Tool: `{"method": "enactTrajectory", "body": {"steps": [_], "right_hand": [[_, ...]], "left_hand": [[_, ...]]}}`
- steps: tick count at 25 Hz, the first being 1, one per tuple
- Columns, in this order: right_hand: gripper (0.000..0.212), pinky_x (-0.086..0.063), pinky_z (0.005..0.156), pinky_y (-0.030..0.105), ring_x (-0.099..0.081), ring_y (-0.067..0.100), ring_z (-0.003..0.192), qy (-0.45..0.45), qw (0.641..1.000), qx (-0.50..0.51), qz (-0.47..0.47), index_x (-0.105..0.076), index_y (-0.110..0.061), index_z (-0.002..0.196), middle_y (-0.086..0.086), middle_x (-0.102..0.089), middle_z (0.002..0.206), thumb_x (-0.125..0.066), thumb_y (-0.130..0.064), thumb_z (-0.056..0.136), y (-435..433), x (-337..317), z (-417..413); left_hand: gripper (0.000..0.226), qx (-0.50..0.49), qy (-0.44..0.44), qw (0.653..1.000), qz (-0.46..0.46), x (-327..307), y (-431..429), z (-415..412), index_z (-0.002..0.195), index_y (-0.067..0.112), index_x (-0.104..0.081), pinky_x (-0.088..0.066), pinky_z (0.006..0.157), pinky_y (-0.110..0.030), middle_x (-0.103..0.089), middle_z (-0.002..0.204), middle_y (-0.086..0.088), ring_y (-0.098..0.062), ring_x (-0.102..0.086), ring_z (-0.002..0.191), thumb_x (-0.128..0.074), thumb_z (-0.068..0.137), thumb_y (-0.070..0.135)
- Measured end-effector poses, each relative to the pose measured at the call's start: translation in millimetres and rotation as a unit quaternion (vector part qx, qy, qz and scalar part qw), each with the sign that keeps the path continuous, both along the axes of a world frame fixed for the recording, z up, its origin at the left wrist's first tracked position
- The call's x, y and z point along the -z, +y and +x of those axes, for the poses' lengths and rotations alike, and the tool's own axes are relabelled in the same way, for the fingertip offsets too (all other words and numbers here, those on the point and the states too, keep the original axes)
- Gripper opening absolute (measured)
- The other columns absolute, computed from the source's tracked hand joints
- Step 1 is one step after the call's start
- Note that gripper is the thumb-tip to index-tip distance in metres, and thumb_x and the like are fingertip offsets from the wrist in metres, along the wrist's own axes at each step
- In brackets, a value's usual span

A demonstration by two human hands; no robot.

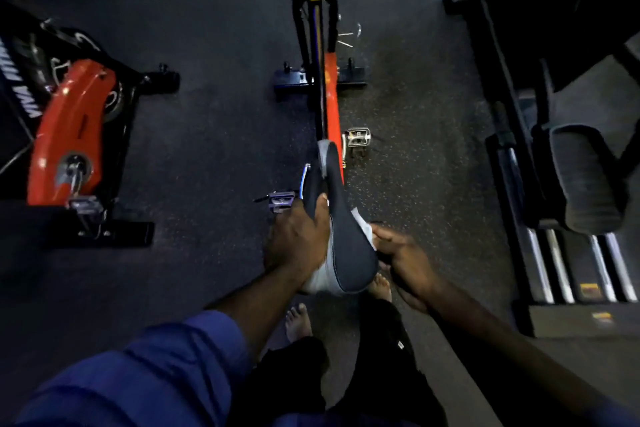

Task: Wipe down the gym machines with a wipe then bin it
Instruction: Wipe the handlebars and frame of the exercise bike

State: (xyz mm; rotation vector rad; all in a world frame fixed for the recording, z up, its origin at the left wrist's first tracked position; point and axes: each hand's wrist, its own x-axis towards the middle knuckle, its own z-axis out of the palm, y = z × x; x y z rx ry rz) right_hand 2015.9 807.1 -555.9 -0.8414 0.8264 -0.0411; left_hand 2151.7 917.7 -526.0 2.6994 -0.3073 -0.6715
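1. Second exercise bike (74, 121), red casing, far left, on the dark speckled floor (214, 149).
2. Left hand (294, 239): curled round the left edge of the saddle, thumb on top.
3. Saddle (343, 229): black, tilted, on the middle red exercise bike (330, 94); metal pedal (358, 137) to its right.
4. Wipe (365, 227): white, against the saddle's right edge.
5. Right hand (405, 260): fingers pinching the wipe onto the saddle.
6. Weight machine, black padded roller (585, 177), far right.
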Motion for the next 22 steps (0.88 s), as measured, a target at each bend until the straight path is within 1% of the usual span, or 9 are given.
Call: {"method": "enactTrajectory", "body": {"steps": [2,4,6,11,13,16,18,20,22], "right_hand": [[0.038,-0.048,0.111,0.041,-0.060,0.030,0.131,-0.024,0.999,-0.042,-0.015,-0.061,-0.003,0.140,0.013,-0.067,0.136,-0.051,-0.003,0.103,-9,12,3],[0.043,-0.035,0.121,0.053,-0.054,0.031,0.138,-0.025,0.998,-0.060,-0.026,-0.061,-0.011,0.143,0.010,-0.063,0.143,-0.060,-0.020,0.101,-13,29,9],[0.050,-0.033,0.122,0.056,-0.052,0.030,0.140,-0.030,0.995,-0.078,-0.049,-0.061,-0.018,0.144,0.006,-0.062,0.145,-0.065,-0.031,0.096,-18,30,19],[0.045,-0.039,0.120,0.052,-0.058,0.027,0.134,-0.041,0.994,-0.097,-0.025,-0.059,-0.018,0.144,0.008,-0.065,0.141,-0.060,-0.024,0.100,-33,21,62],[0.049,-0.043,0.115,0.055,-0.061,0.026,0.125,-0.040,0.992,-0.113,-0.045,-0.057,-0.019,0.147,0.010,-0.066,0.140,-0.061,-0.030,0.099,-41,26,72],[0.045,-0.052,0.096,0.043,-0.064,0.020,0.100,-0.036,0.991,-0.115,-0.061,-0.055,-0.021,0.149,0.003,-0.073,0.124,-0.059,-0.027,0.104,-55,28,94],[0.039,-0.053,0.092,0.037,-0.062,0.017,0.094,-0.032,0.987,-0.118,-0.108,-0.063,-0.017,0.142,0.001,-0.074,0.115,-0.060,-0.021,0.103,-70,20,118],[0.032,-0.052,0.084,0.025,-0.064,0.016,0.095,-0.051,0.969,-0.178,-0.161,-0.072,-0.010,0.129,0.002,-0.075,0.113,-0.057,-0.006,0.101,-92,5,143],[0.030,-0.048,0.067,0.016,-0.060,0.016,0.085,-0.058,0.928,-0.279,-0.241,-0.077,-0.011,0.116,0.005,-0.075,0.104,-0.056,0.001,0.098,-108,-19,162]], "left_hand": [[0.069,-0.006,0.000,1.000,0.005,0,-3,-1,0.129,0.021,-0.060,-0.053,0.093,-0.050,-0.067,0.124,-0.021,-0.043,-0.064,0.114,-0.031,0.099,0.076],[0.074,-0.014,0.005,1.000,-0.006,-1,-3,1,0.125,0.024,-0.062,-0.056,0.089,-0.050,-0.069,0.118,-0.019,-0.043,-0.066,0.108,-0.027,0.095,0.082],[0.076,-0.017,0.019,1.000,-0.005,1,0,2,0.122,0.028,-0.061,-0.058,0.084,-0.050,-0.072,0.111,-0.014,-0.041,-0.068,0.102,-0.023,0.091,0.086],[0.070,-0.032,0.019,0.999,0.011,-1,-1,2,0.115,0.033,-0.061,-0.058,0.081,-0.047,-0.072,0.107,-0.009,-0.038,-0.068,0.097,-0.026,0.090,0.087],[0.071,-0.032,0.026,0.999,0.029,1,-2,2,0.111,0.032,-0.060,-0.058,0.081,-0.048,-0.071,0.108,-0.008,-0.037,-0.068,0.097,-0.025,0.089,0.089],[0.066,-0.034,0.028,0.999,0.027,0,1,1,0.112,0.029,-0.062,-0.058,0.080,-0.046,-0.069,0.109,-0.007,-0.037,-0.067,0.100,-0.031,0.093,0.084],[0.061,-0.044,0.020,0.999,0.013,-1,0,1,0.113,0.030,-0.063,-0.056,0.078,-0.043,-0.070,0.109,-0.006,-0.035,-0.068,0.100,-0.035,0.095,0.081],[0.061,-0.047,0.002,0.999,0.006,2,3,-1,0.109,0.031,-0.061,-0.056,0.076,-0.041,-0.071,0.108,-0.005,-0.036,-0.069,0.100,-0.034,0.092,0.083],[0.066,-0.047,-0.005,0.999,0.004,4,3,-1,0.108,0.030,-0.059,-0.057,0.079,-0.043,-0.072,0.108,-0.006,-0.037,-0.069,0.101,-0.032,0.089,0.087]]}}
